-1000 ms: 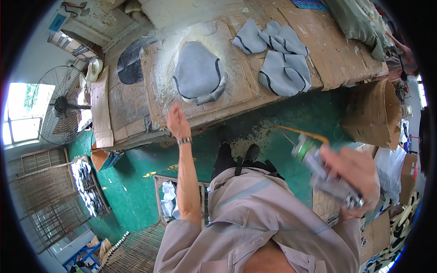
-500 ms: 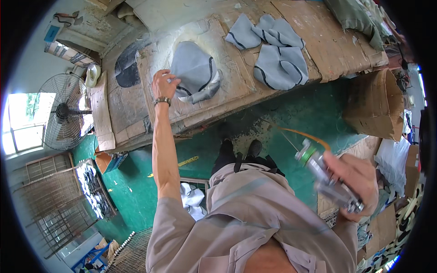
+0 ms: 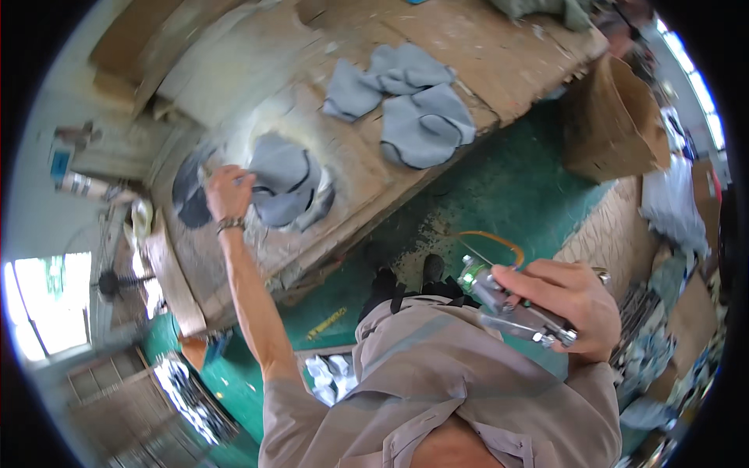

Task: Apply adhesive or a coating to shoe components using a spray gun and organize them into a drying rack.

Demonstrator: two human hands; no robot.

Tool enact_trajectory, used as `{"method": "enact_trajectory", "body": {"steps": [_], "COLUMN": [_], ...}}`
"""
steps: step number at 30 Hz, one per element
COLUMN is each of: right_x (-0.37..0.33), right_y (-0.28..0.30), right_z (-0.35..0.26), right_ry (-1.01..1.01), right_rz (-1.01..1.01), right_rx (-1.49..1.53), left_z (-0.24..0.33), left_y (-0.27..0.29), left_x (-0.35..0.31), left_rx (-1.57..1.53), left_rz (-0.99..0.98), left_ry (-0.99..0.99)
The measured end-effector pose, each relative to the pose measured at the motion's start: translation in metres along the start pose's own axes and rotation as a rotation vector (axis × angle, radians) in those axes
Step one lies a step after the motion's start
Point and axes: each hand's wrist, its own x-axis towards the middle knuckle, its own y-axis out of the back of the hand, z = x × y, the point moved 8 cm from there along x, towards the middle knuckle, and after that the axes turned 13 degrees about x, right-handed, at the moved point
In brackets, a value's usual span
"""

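Note:
My right hand (image 3: pixel 573 300) is wrapped round a metal spray gun (image 3: pixel 511 308) with a green collar, held in front of my body above the floor. On the worktable, my left hand (image 3: pixel 231 195) has bent fingers at the left edge of a grey fabric piece (image 3: pixel 281 160) with dark edging. The fabric creases beside those fingertips, which appear to pinch its edge; blur hides the exact grip. Under and around that piece, the board has a whitish coating. A dark oval piece (image 3: pixel 191 191) lies left of it, partly behind my hand.
More grey fabric pieces (image 3: pixel 427 125) lie to the right on the cardboard-covered worktable (image 3: pixel 499 70). A tall cardboard box (image 3: pixel 612 117) stands past the table's right end. An orange hose (image 3: pixel 507 238) curves near the spray gun. A fan (image 3: pixel 117 282) is at the left.
The view has turned, shifting the table leftward. My right hand has brought the spray gun inward, left. The grey fabric piece now shows a fold beside my left hand.

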Motion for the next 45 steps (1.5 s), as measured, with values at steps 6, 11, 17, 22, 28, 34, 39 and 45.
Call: {"method": "enact_trajectory", "body": {"steps": [6, 11, 17, 22, 28, 34, 39, 45], "right_x": [-0.046, -0.096, -0.136, -0.143, -0.104, -0.049, -0.015, 0.02], "right_y": [-0.004, -0.013, -0.02, -0.024, -0.014, 0.0, -0.016, -0.043], "right_z": [0.036, 0.061, 0.071, 0.071, 0.058, 0.007, -0.032, -0.066], "right_ry": [-0.109, -0.265, -0.371, -0.399, -0.274, -0.018, 0.142, 0.157], "right_rz": [0.322, 0.444, 0.604, 0.61, 0.441, 0.066, -0.169, -0.165], "right_rx": [0.178, 0.125, 0.093, 0.101, 0.189, 0.16, 0.041, -0.062], "left_z": [0.1, 0.18, 0.247, 0.272, 0.282, 0.11, 0.035, -0.023], "left_y": [0.107, 0.088, -0.083, -0.194, -0.228, -0.312, -0.3, -0.268], "left_x": [0.057, 0.069, 0.03, -0.053, -0.191, -0.401, -0.594, -0.752], "left_rx": [-0.068, -0.144, 0.08, -0.263, -0.559, -0.223, 0.21, -0.848], "left_rz": [0.313, 0.346, 0.281, -0.118, -0.652, -0.875, -1.243, -1.21], "left_ry": [-0.154, -0.254, -0.369, -0.099, -0.337, 0.093, -0.478, 1.622]}}
